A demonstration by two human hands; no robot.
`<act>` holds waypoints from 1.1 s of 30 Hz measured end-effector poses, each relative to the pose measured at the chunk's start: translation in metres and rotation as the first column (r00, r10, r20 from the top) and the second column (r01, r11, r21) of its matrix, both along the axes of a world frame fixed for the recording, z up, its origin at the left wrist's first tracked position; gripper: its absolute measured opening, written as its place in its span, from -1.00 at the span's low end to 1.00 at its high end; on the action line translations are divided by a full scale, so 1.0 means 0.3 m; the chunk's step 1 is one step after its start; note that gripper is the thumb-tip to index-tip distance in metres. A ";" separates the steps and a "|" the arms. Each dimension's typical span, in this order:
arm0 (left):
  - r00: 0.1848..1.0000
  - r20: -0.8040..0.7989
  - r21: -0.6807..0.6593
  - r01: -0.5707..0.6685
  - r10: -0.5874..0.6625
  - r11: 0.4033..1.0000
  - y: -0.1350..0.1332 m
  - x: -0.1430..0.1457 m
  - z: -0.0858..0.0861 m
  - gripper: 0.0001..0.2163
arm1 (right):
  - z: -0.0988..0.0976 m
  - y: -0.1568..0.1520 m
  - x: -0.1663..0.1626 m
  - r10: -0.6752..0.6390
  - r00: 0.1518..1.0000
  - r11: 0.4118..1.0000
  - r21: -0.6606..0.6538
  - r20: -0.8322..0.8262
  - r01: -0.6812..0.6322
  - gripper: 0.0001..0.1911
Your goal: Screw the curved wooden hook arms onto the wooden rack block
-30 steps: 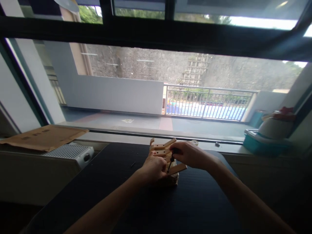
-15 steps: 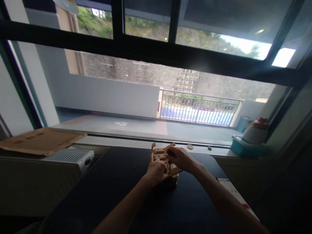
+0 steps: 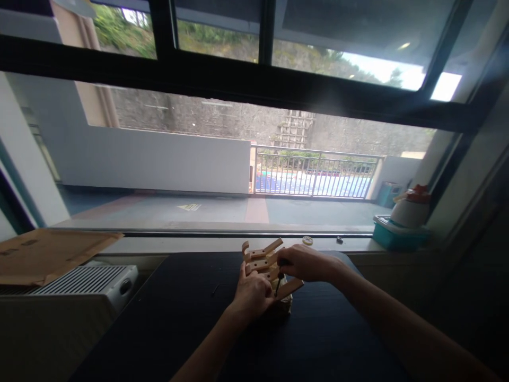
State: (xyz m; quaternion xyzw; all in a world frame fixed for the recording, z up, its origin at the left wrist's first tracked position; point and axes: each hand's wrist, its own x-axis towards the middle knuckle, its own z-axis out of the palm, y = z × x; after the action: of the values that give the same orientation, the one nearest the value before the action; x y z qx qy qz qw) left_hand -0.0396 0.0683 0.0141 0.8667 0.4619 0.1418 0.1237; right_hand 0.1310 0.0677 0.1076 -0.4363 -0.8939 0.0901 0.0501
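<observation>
Several light wooden hooks (image 3: 262, 253), with dark holes along them, lie in a row on a pale wrapped block (image 3: 286, 306) on the dark table. My left hand (image 3: 253, 293) grips the nearest hook from the left, its index finger stretched along the ends of the others. In my right hand (image 3: 306, 262) is a screwdriver (image 3: 280, 280), its dark handle mostly hidden by curled fingers. The shaft points down and slants slightly, its tip at the near wooden hook (image 3: 290, 288). Whether a screw sits under the tip is too small to tell.
A small dark rod (image 3: 215, 289) lies on the table (image 3: 167, 318) to the left. On the windowsill are a tape roll (image 3: 307, 240), a small dark object (image 3: 339, 240) and a teal box (image 3: 397, 236) bearing a white container. Brown cardboard (image 3: 51, 254) covers part of a radiator (image 3: 91, 281).
The view has shifted, so the scene sits further left. My right hand has turned and moved right of the hooks, tilting the screwdriver. More of its shaft shows. My left hand keeps its place.
</observation>
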 end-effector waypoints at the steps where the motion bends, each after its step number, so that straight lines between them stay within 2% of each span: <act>1: 1.000 -0.005 -0.001 0.004 -0.004 1.000 0.001 -0.001 -0.001 -0.81 | -0.007 0.001 0.004 -0.010 1.000 1.000 0.003 -0.005 0.010 -0.87; 5: 1.000 -0.022 -0.009 0.004 -0.004 1.000 0.004 -0.002 -0.007 -0.80 | -0.008 -0.003 0.006 -0.028 1.000 0.999 0.029 -0.006 0.028 -0.83; 11: 1.000 -0.009 -0.035 -0.019 0.018 0.999 0.005 0.002 -0.002 -0.79 | 0.020 -0.010 0.008 0.043 0.997 0.998 0.038 0.057 -0.045 -0.83; 20: 0.999 0.027 -0.051 -0.029 0.030 0.998 0.001 0.007 -0.002 -0.80 | -0.034 -0.006 0.012 -0.055 0.998 0.998 0.039 -0.009 0.055 -0.75; 26: 0.999 0.030 -0.049 -0.022 0.024 0.999 0.008 0.005 -0.012 -0.83 | 0.003 -0.025 0.016 0.027 0.999 0.999 0.032 0.027 -0.027 -0.81; 33: 0.999 0.024 -0.035 -0.023 0.024 0.999 0.010 0.006 -0.013 -0.80 | -0.034 -0.006 0.014 -0.074 0.996 0.994 0.080 0.043 0.071 -0.76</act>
State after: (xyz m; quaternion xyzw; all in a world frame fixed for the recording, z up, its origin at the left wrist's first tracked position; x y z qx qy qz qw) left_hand -0.0378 0.0714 0.0101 0.8572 0.4729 0.1455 0.1428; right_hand 0.1353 0.0660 0.0973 -0.4682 -0.8812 0.0432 0.0499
